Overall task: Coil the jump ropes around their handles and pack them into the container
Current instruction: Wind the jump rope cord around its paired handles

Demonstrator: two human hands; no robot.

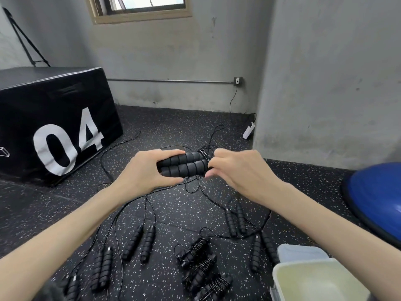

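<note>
Above the floor's point(165, 205) middle, left hand point(143, 170) grips paired handles point(184, 165) while right hand point(236, 170) pinches the cord point(205, 153) at their end; recommend tight, even turns, container point(314, 279) waiting near the right edge.

You see a black box point(52, 118) marked "04" on the speckled floor point(169, 131). Behind the box stands a tripod point(26, 42); far right of it sits a blue balance dome point(377, 196); above it, a window point(141, 7).
</note>
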